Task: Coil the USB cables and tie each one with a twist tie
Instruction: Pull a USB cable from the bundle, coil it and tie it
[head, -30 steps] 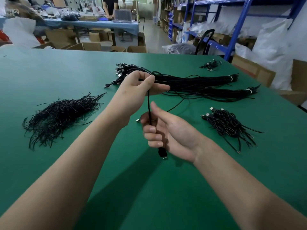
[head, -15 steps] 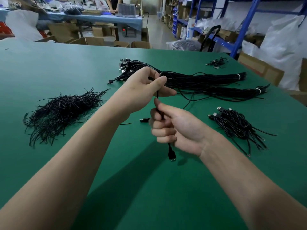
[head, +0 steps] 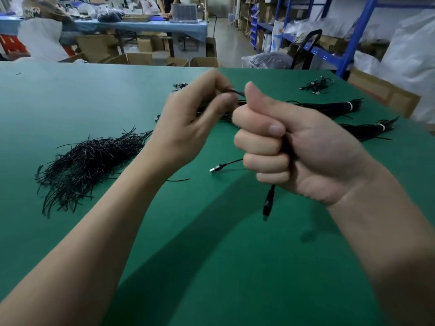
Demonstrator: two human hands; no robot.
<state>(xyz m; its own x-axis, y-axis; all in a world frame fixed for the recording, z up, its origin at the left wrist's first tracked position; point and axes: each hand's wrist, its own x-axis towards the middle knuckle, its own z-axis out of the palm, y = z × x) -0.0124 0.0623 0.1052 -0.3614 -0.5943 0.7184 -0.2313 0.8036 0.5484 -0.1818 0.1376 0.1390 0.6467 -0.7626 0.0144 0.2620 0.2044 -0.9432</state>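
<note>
Above the table (head: 70, 102) — right hand (head: 306, 156) grips cable (head: 268, 203).

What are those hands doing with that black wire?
A person is coiling one black USB cable over the green table. The right hand grips it in a fist, with a plug end hanging below. The left hand pinches the cable higher up. No twist tie shows on it yet; the pile of twist ties lies on the table, to the left.

cable (head: 269, 201): we lose its middle inside the right hand (head: 303, 149)
left hand (head: 190, 123): we see its fingers (head: 220, 83) blurred
</note>
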